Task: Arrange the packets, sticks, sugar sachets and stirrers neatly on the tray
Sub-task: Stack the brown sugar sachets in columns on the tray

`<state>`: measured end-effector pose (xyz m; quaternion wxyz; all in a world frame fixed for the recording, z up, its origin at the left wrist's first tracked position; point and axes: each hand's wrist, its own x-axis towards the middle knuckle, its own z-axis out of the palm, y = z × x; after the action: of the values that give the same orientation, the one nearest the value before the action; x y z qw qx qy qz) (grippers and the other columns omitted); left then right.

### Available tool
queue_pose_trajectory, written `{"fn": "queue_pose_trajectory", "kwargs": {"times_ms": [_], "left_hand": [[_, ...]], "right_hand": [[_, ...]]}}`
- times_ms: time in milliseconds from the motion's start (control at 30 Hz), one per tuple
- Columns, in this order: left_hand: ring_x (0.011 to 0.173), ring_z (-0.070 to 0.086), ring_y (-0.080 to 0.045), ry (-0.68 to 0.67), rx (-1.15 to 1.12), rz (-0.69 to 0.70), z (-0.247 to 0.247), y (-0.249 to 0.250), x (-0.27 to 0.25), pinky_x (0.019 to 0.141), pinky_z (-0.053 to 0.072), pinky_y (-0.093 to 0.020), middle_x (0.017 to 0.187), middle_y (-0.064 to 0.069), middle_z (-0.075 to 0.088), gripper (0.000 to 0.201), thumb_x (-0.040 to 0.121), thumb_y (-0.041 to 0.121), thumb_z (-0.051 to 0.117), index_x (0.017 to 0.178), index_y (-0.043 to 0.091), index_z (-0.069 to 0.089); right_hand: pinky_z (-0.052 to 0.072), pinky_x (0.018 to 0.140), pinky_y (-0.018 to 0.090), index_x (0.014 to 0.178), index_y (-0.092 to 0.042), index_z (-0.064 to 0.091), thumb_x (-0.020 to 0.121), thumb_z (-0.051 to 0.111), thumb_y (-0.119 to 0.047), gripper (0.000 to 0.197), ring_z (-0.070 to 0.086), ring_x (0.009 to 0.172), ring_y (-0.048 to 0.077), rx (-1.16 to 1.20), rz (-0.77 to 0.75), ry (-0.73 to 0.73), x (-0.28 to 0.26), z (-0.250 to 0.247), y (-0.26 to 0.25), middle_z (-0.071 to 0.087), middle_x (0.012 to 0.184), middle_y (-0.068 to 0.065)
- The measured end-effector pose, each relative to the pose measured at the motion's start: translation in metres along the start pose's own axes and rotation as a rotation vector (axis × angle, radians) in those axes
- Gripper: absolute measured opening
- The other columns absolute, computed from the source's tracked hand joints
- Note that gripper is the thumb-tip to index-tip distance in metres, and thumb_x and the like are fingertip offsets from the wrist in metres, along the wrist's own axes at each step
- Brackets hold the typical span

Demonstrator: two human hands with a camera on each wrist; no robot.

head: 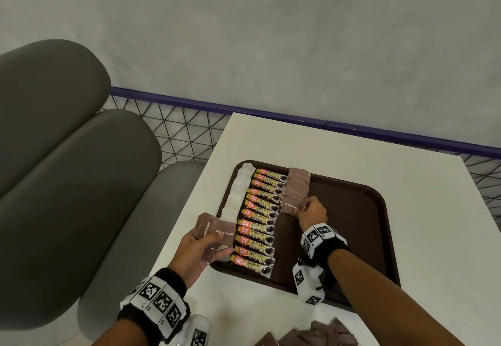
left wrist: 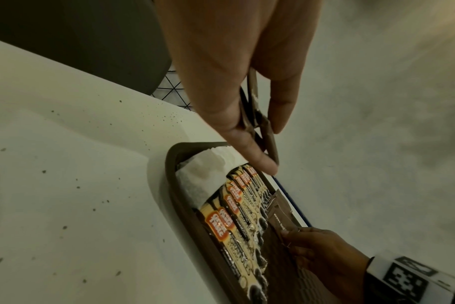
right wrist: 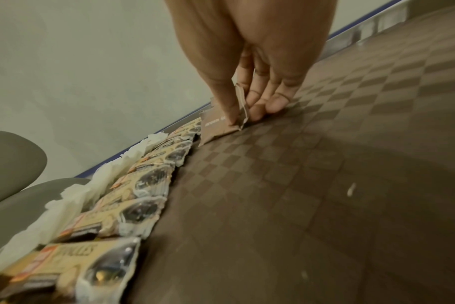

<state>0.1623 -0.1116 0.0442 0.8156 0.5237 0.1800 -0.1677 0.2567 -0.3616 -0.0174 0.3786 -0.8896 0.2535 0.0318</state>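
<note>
A dark brown tray (head: 360, 210) lies on the white table (head: 339, 145). Along its left edge runs a column of white packets (head: 238, 191), then a column of yellow coffee granule sticks (head: 260, 218), then a short column of brown sugar sachets (head: 298, 185). My right hand (head: 311, 211) pinches the nearest brown sugar sachet (right wrist: 216, 125) against the tray floor at the end of that column. My left hand (head: 200, 248) hovers over the tray's near-left corner and grips a fan of brown sugar sachets (head: 214, 234), also seen edge-on as the held sachets (left wrist: 257, 123).
More brown sachets (head: 311, 336) lie loose on the table at the near edge. Grey padded seats (head: 67, 155) stand to the left. A wire mesh fence with a purple rail (head: 271, 112) runs behind the table. The tray's right half (right wrist: 325, 185) is bare.
</note>
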Motion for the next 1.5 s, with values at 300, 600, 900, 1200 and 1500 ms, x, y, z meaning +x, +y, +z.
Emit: {"fn": "queue_pose_trajectory", "kwargs": {"times_ms": [300,600,900,1200,1500], "left_hand": [[0.101,0.066,-0.033,-0.023,0.08,0.027,0.003,-0.003,0.0,0.069,0.059,-0.033,0.109,-0.019,0.067,0.017,0.087,-0.002,0.057,0.099,0.01,0.06],[0.095,0.069,-0.027,-0.018,0.153,0.041,0.017,-0.009,-0.002,0.07,0.059,-0.029,0.112,-0.016,0.067,0.031,0.086,0.003,0.061,0.116,0.003,0.056],[0.102,0.065,-0.033,-0.079,0.14,0.049,0.025,-0.009,-0.013,0.08,0.057,-0.036,0.113,-0.02,0.065,0.016,0.086,0.005,0.063,0.098,0.016,0.06],[0.104,0.062,-0.035,-0.027,-0.072,-0.07,0.021,-0.01,-0.01,0.08,0.057,-0.042,0.108,-0.02,0.066,0.016,0.091,0.001,0.049,0.103,0.008,0.057],[0.106,0.064,-0.03,-0.011,-0.026,-0.047,0.002,-0.005,-0.01,0.077,0.059,-0.04,0.114,-0.016,0.065,0.024,0.095,0.004,0.045,0.114,0.003,0.06]], "right_hand": [[0.041,0.087,0.037,0.109,-0.002,0.048,0.08,0.067,-0.014,0.037,0.048,0.106,0.031,0.023,-0.123,0.093,-0.013,-0.008,0.005,0.051,0.113,0.018],[0.043,0.071,0.016,0.105,-0.016,0.057,0.087,0.06,-0.025,0.02,0.054,0.084,0.011,0.334,-0.417,-0.454,-0.078,-0.003,-0.028,0.056,0.094,-0.001],[0.045,0.06,0.013,0.081,-0.015,0.052,0.081,0.066,-0.005,0.017,0.055,0.064,0.004,0.527,-0.34,-0.69,-0.099,-0.001,-0.035,0.057,0.076,0.001],[0.047,0.057,0.02,0.078,-0.019,0.053,0.083,0.063,-0.005,0.018,0.06,0.075,0.017,0.45,-0.22,-0.374,-0.067,-0.023,-0.007,0.063,0.09,0.006],[0.038,0.07,0.024,0.089,-0.015,0.057,0.083,0.065,-0.011,0.012,0.052,0.081,0.018,0.13,-0.139,-0.155,-0.025,-0.024,0.01,0.059,0.09,0.01]]}}
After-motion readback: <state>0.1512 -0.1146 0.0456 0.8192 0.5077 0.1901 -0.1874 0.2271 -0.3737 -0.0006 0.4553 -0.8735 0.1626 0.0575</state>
